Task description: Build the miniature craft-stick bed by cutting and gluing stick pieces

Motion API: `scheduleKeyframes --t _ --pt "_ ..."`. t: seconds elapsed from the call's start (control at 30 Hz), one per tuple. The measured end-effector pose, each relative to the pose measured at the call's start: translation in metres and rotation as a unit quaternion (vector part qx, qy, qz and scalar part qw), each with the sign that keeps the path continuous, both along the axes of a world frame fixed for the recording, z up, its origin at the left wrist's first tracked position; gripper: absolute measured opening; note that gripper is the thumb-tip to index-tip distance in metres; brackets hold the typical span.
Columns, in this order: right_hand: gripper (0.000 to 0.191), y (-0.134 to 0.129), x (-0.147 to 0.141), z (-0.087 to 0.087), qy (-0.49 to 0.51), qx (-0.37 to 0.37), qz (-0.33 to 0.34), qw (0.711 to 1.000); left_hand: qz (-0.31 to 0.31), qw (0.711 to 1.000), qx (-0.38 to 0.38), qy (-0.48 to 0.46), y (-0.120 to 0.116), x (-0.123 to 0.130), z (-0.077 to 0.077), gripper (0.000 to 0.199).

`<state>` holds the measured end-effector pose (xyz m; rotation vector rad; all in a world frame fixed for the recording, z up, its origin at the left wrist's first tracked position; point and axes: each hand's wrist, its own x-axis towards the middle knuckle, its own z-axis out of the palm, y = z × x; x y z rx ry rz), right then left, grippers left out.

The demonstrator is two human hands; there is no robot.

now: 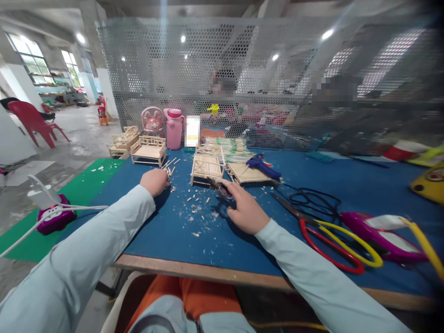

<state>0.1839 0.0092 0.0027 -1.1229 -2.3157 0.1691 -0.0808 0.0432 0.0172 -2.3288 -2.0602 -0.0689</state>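
On a blue-topped table [169,240], the right hand [248,209] curls around a dark metal plier-like tool [222,188], angled seemingly for access toward a small pale wooden-stick frame [207,165]; the left hand [155,181], bunched (grip hidden), nears loose pale sticks [172,163].

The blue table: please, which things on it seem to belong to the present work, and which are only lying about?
Likely in the work:
pliers, in the right hand
frame, by the pliers' tips
sticks, near the left hand
glue gun, perhaps, beyond the right hand

Likely only lying about:
scissors, in neither hand
flask, at the back
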Motion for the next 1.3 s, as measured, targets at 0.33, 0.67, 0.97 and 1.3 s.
scheduleKeyframes --t 0.33,0.67,0.97,1.3 --pt "0.07 0.002 0.002 -0.002 -0.01 -0.006 -0.005 1.0 -0.057 0.996 0.063 -0.015 0.001 -0.007 -0.01 0.029" --pt "0.071 0.0 0.0 0.0 -0.004 -0.013 -0.014 1.0 -0.035 0.956 0.172 -0.235 -0.02 0.017 0.0 0.026" --pt "0.07 0.004 0.002 -0.003 -0.006 -0.018 -0.018 1.0 0.002 0.694 -0.122 -0.71 -0.043 0.07 -0.007 0.014" --pt "0.075 0.004 0.002 -0.003 -0.033 -0.057 -0.007 0.998 -0.01 0.666 -0.166 -0.727 -0.043 0.071 -0.013 0.017"
